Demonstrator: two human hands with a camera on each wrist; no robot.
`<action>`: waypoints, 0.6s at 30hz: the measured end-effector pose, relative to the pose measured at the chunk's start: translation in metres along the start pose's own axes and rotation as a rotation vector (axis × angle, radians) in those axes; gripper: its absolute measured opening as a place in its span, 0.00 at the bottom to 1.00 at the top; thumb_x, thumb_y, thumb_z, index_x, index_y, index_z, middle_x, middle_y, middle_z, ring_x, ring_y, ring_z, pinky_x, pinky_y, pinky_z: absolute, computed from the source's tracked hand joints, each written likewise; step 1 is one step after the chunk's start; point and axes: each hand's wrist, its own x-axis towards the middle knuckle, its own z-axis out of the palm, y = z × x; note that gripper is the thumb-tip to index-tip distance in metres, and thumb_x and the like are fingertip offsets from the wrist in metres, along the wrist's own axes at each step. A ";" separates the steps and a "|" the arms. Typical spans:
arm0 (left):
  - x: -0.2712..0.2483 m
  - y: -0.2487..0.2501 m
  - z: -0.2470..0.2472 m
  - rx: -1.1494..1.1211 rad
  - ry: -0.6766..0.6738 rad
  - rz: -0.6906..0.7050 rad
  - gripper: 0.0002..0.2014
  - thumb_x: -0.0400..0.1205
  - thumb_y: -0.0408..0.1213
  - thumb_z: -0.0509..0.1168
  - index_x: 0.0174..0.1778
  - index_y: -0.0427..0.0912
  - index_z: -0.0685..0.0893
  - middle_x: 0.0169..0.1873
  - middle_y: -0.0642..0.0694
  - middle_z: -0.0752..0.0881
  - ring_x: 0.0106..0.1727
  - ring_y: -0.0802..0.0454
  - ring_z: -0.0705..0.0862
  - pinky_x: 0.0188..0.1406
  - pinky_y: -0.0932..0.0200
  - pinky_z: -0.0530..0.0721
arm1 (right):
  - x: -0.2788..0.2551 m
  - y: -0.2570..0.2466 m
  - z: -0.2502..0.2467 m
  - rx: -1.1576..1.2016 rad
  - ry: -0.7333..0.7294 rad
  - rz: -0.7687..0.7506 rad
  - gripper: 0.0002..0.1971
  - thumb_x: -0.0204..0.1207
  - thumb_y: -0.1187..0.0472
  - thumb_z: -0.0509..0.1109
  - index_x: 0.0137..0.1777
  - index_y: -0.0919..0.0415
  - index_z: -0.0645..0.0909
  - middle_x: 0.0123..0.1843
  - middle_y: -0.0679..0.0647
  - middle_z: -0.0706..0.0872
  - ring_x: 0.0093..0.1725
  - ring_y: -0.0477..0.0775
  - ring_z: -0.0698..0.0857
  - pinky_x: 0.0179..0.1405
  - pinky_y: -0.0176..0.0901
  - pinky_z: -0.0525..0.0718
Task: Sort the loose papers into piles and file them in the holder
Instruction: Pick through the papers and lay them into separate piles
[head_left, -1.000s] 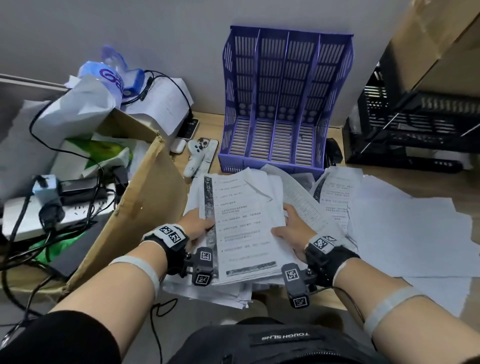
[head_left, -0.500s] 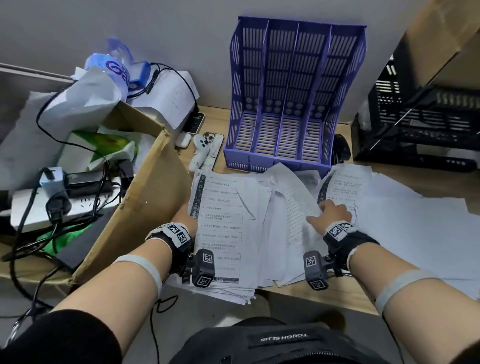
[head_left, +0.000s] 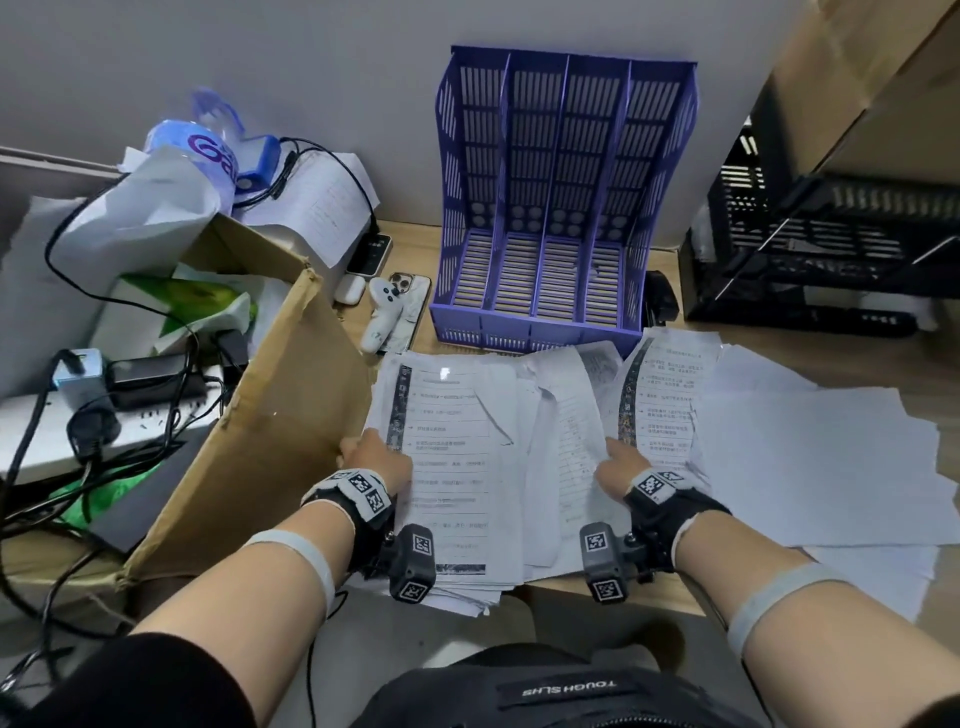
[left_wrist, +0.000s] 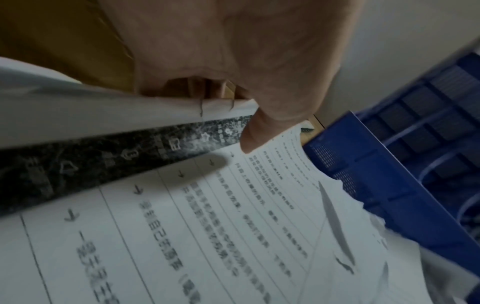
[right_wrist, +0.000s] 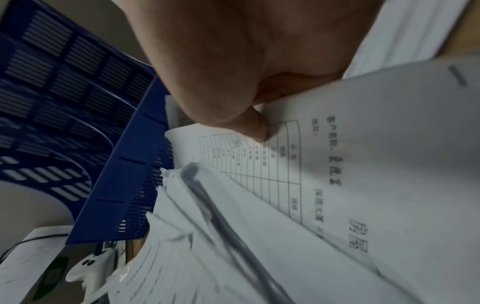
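The purple slotted holder (head_left: 561, 208) stands empty against the wall, also seen in the wrist views (left_wrist: 376, 174) (right_wrist: 78, 102). In front of it a loose stack of printed papers (head_left: 452, 467) lies on the wooden desk. My left hand (head_left: 374, 460) grips the stack's left edge, thumb on the top printed sheet (left_wrist: 233, 226) and fingers curled beneath. My right hand (head_left: 621, 462) pinches a sheet with a ruled table (right_wrist: 324, 164), thumb on top and fingers hidden under it. Another printed page with a dark border (head_left: 665, 400) lies just right of that hand.
A cardboard box (head_left: 270, 415) flanks the stack on the left, with a power strip and cables (head_left: 78, 415) beyond. A white controller (head_left: 384, 317) and a phone (head_left: 410, 306) lie left of the holder. Blank sheets (head_left: 805, 457) spread to the right; a black crate (head_left: 831, 249) stands behind.
My right hand left the stack's right edge, reached right across the papers and took hold of the table sheet. The left hand kept its grip on the stack, which now lies on the desk.
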 end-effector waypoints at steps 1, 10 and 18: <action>-0.002 0.002 0.003 0.005 0.007 0.014 0.25 0.76 0.38 0.64 0.71 0.38 0.71 0.70 0.36 0.69 0.70 0.33 0.73 0.71 0.45 0.76 | -0.002 -0.001 0.007 0.013 -0.024 0.013 0.26 0.81 0.69 0.53 0.80 0.60 0.66 0.80 0.60 0.71 0.76 0.64 0.72 0.73 0.51 0.71; 0.016 0.003 0.001 -0.130 -0.097 0.087 0.26 0.67 0.50 0.66 0.63 0.52 0.77 0.58 0.44 0.85 0.55 0.40 0.85 0.59 0.45 0.85 | -0.008 -0.026 0.050 0.191 -0.129 -0.029 0.21 0.80 0.71 0.57 0.73 0.69 0.74 0.75 0.63 0.77 0.73 0.63 0.76 0.68 0.45 0.73; 0.006 -0.011 0.008 -0.159 -0.040 0.136 0.44 0.71 0.45 0.74 0.82 0.48 0.60 0.75 0.40 0.71 0.74 0.39 0.73 0.74 0.44 0.75 | -0.005 -0.031 0.063 0.411 -0.006 -0.087 0.32 0.75 0.52 0.76 0.74 0.63 0.69 0.69 0.52 0.80 0.68 0.55 0.79 0.65 0.44 0.75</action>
